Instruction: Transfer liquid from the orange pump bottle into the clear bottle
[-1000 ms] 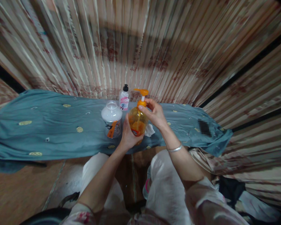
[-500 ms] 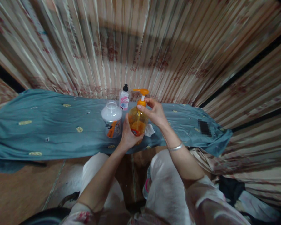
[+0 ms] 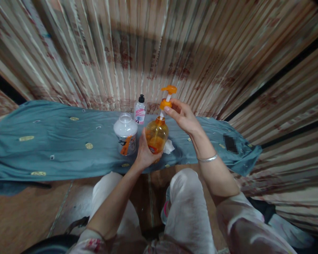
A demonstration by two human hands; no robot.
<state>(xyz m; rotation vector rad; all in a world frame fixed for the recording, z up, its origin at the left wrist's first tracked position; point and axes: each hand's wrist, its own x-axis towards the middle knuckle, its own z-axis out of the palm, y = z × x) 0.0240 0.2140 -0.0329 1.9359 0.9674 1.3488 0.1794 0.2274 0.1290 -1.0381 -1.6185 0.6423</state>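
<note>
My left hand (image 3: pixel 146 151) is wrapped round the lower part of a see-through amber bottle (image 3: pixel 163 134), which stands upright with some orange liquid in it. Between thumb and fingers, my right hand (image 3: pixel 184 114) grips the collar of an orange pump head (image 3: pixel 165 103). The pump is raised clear of the bottle's neck, tilted a little, and its tube still runs down inside. Just left of my left hand is a clear wide jar (image 3: pixel 125 130) without a lid, with an orange and black label. Behind them stands a small clear bottle (image 3: pixel 140 112) with a black cap and pink label.
A teal patterned cloth (image 3: pixel 69 141) covers the narrow table. Crumpled white tissue (image 3: pixel 169 147) lies right of the amber bottle. A blurred-out dark patch (image 3: pixel 230 143) is at the right end. Pleated curtains (image 3: pixel 148 53) hang close behind the table and along the right.
My right hand has lifted the pump up and slightly right, so its collar has come off the bottle's neck. My left hand has kept its hold on the bottle.
</note>
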